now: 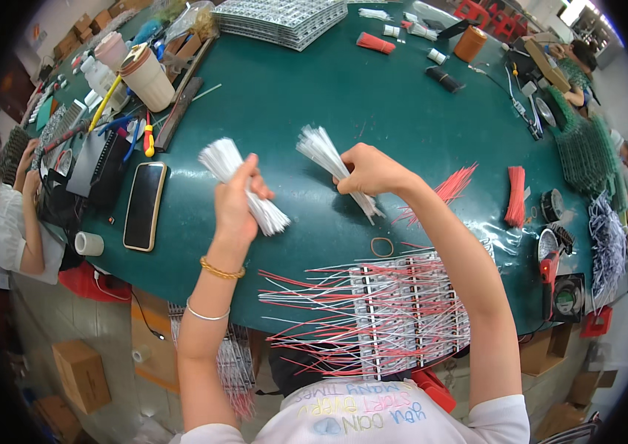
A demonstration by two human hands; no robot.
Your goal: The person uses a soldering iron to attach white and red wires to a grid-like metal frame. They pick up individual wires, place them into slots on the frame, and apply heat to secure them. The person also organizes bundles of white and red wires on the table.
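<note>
My left hand (pixel 240 196) is wrapped round a thick bundle of white wires (pixel 221 157), held slantwise above the green table (pixel 247 96). A second bundle of white wires (pixel 320 148) is gripped by my right hand (pixel 369 172), its lower ends fanning out near the tabletop. The two bundles are apart. Close to me lies a panel of circuit boards (pixel 410 314) with red and white wires sticking out to the left. Behind my right forearm is a loose bunch of red wires (pixel 451 189). A rubber band (pixel 382 247) rests between the hands and the panel.
A phone (pixel 144 207), a roll of tape (pixel 89 243) and a cup (pixel 146 78) are on the left. Stacked panels (pixel 281 22) stand at the back. Another red wire bundle (pixel 515 196) and a red-handled tool (pixel 549 268) lie right. A co-worker (pixel 14 214) sits at the left.
</note>
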